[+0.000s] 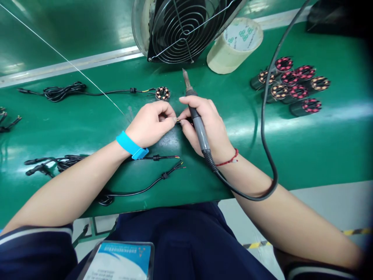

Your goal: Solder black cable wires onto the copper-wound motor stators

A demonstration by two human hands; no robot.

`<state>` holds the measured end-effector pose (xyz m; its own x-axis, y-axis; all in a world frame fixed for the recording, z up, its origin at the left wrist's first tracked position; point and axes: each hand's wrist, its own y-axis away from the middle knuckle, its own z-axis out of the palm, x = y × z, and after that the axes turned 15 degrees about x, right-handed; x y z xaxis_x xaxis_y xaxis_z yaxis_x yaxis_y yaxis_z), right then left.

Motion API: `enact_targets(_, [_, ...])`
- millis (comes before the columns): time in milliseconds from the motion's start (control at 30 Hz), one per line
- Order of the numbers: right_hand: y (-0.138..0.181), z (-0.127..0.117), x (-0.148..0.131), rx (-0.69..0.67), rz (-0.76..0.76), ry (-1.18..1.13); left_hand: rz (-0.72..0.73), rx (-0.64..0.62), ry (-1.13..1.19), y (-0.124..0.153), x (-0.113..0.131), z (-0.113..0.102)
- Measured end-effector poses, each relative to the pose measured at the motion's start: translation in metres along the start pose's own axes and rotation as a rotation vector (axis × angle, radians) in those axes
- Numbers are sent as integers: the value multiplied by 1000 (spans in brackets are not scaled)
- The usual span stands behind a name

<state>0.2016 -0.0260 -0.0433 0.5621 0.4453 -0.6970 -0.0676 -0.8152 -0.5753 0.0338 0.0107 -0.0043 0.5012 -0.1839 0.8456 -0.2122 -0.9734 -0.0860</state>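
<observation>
My right hand (211, 124) is closed round a soldering iron (199, 126), its bare tip pointing up and away from me. The thumb and a finger of that hand also meet at a tiny bit of thin wire (178, 121), with a yellowish spot on it. My left hand (153, 122) pinches the same wire from the other side; most of it is hidden by the fingers. Just beyond my left hand lies a motor stator (162, 93) with copper windings, joined to a black cable (107, 93). A thin strand of solder wire (96, 86) slants down towards my left wrist.
A black fan (186, 31) stands at the back, beside a roll of tape (224, 58). Several wound stators in dark housings (303, 107) cluster at the right. Black cables with bared ends (140, 193) lie near the front edge. The iron's cord (264, 116) loops over my right forearm.
</observation>
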Motion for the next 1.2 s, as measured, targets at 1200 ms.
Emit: enact_targets(1200, [-3,-12,0,-57,-38,-115,367,-11,-166,3,-3,-8])
